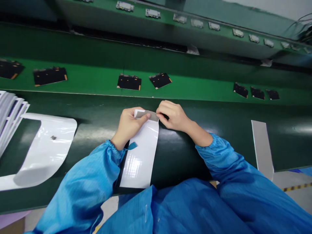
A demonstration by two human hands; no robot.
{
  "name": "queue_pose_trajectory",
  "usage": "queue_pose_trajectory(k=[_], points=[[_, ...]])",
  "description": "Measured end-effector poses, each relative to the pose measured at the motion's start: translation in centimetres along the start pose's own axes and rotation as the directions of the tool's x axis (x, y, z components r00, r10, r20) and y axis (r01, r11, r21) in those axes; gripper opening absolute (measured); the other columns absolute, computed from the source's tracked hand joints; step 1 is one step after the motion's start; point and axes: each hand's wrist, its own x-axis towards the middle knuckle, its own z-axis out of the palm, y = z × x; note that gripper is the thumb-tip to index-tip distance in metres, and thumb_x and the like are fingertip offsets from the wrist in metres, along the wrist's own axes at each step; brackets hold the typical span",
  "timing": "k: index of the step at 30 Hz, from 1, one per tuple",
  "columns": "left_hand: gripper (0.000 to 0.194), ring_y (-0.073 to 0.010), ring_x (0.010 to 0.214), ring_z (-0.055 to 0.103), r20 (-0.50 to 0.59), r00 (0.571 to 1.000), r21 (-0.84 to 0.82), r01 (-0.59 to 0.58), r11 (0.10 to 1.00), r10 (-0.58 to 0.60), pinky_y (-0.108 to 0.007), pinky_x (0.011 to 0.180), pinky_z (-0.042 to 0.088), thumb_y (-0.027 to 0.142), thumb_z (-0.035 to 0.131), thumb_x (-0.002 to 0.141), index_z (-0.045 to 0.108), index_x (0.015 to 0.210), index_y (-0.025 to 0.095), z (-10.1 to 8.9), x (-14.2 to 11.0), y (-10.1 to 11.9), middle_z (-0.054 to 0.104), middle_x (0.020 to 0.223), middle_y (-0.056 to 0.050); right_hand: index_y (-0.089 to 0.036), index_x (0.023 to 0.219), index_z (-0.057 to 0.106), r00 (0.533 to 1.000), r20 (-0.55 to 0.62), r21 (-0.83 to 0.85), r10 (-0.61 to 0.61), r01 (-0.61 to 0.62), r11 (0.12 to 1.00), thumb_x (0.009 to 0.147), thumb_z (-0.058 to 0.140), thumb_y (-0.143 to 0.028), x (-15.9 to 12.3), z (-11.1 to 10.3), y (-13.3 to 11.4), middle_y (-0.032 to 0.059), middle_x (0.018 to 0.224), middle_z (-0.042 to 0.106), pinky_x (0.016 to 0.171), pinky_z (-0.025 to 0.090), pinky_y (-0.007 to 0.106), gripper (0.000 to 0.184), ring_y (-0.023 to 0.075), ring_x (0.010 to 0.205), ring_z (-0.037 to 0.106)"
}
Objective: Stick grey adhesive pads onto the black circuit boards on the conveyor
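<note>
A long, glossy white sheet [140,156] lies in front of me, its near end close to the bench edge. Along its far end runs a folded-back grey strip [153,116]. My left hand [131,125] grips this end, thumb pressed on the strip and fingers behind it. At the strip's right corner, my right hand [173,115] is closed in a pinch; the fingertips hide exactly what is between them. A small blue tab [132,146] shows at the sheet's left side by my left cuff.
A curled white sheet [52,139] and a stack of white frames [11,113] lie left. A grey-white panel [263,146] lies right. Several black boards [129,82] rest on the green ledge [92,81] ahead. Small silvery modules [152,13] line the upper shelf.
</note>
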Motion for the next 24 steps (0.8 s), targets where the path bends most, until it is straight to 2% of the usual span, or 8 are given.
queue_pose_trajectory(k=[2, 5, 7, 9, 14, 19, 24], points=[[0.030, -0.0120, 0.058, 0.045, -0.005, 1.000, 0.009, -0.002, 1.000, 0.003, -0.023, 0.052, 0.033, 0.042, 0.081, 0.068, 0.064, 0.065, 0.018, 0.0, 0.0, -0.1, 0.055, 0.061, 0.002, -0.022, 0.085, 0.053, 0.999, -0.039, -0.018, -0.030, 0.030, 0.999, 0.099, 0.051, -0.016, 0.0, 0.0, -0.2, 0.0058, 0.086, 0.058, 0.070, 0.038, 0.035, 0.015, 0.0201, 0.080, 0.051], [0.029, -0.0121, 0.057, 0.045, 0.008, 1.000, 0.002, 0.005, 1.000, -0.005, -0.024, 0.051, 0.033, 0.042, 0.080, 0.069, 0.065, 0.066, 0.018, 0.1, 0.0, -0.2, 0.056, 0.061, 0.001, -0.023, 0.083, 0.051, 0.987, -0.138, 0.169, 0.085, -0.062, 0.984, 0.095, 0.055, -0.017, 0.2, -0.1, -0.5, 0.0027, 0.080, 0.053, 0.064, 0.038, 0.032, 0.014, 0.0169, 0.070, 0.047], [0.028, -0.0122, 0.056, 0.045, 0.018, 1.000, -0.001, 0.011, 1.000, -0.011, -0.024, 0.050, 0.033, 0.042, 0.080, 0.068, 0.065, 0.067, 0.018, 0.1, 0.0, -0.1, 0.057, 0.061, 0.001, -0.023, 0.089, 0.054, 0.974, -0.132, 0.278, 0.181, -0.139, 0.950, 0.095, 0.058, -0.018, 0.4, 0.0, -0.6, 0.0010, 0.081, 0.056, 0.062, 0.037, 0.031, 0.009, 0.0149, 0.065, 0.045], [0.028, -0.0122, 0.056, 0.046, 0.024, 1.000, -0.004, 0.010, 1.000, -0.010, -0.024, 0.050, 0.033, 0.041, 0.080, 0.068, 0.065, 0.066, 0.018, 0.2, 0.0, 0.0, 0.058, 0.062, 0.001, -0.023, 0.098, 0.058, 0.974, -0.099, 0.324, 0.203, -0.161, 0.932, 0.094, 0.061, -0.017, 0.5, 0.3, -0.7, 0.0003, 0.086, 0.061, 0.061, 0.038, 0.030, 0.008, 0.0132, 0.063, 0.044], [0.027, -0.0117, 0.057, 0.047, 0.039, 0.999, -0.014, 0.001, 1.000, -0.001, -0.024, 0.051, 0.034, 0.041, 0.079, 0.068, 0.066, 0.068, 0.017, 0.2, 0.0, 0.1, 0.059, 0.063, 0.001, -0.023, 0.106, 0.055, 0.983, -0.099, 0.267, 0.157, -0.126, 0.955, 0.091, 0.057, -0.010, 0.3, 0.9, -0.9, -0.0005, 0.091, 0.064, 0.062, 0.038, 0.029, 0.019, 0.0116, 0.062, 0.042], [0.027, -0.0118, 0.058, 0.048, 0.034, 0.999, -0.010, 0.021, 1.000, -0.021, -0.023, 0.052, 0.035, 0.041, 0.080, 0.069, 0.067, 0.069, 0.017, 0.1, 0.0, 0.0, 0.060, 0.064, 0.001, -0.023, 0.107, 0.051, 0.990, -0.100, 0.115, 0.096, -0.084, 0.990, 0.099, 0.050, -0.016, 0.0, 1.1, -1.0, 0.0036, 0.094, 0.065, 0.068, 0.042, 0.032, 0.011, 0.0149, 0.067, 0.049], [0.029, -0.0123, 0.056, 0.048, 0.032, 0.999, -0.024, 0.030, 0.999, -0.029, -0.024, 0.051, 0.034, 0.042, 0.081, 0.067, 0.066, 0.069, 0.017, 0.2, 0.0, 0.1, 0.060, 0.064, 0.001, -0.025, 0.114, 0.047, 0.983, -0.100, 0.212, 0.155, -0.131, 0.969, 0.103, 0.049, -0.022, -0.1, 1.4, -0.9, 0.0022, 0.093, 0.064, 0.067, 0.042, 0.032, 0.012, 0.0149, 0.065, 0.048]])
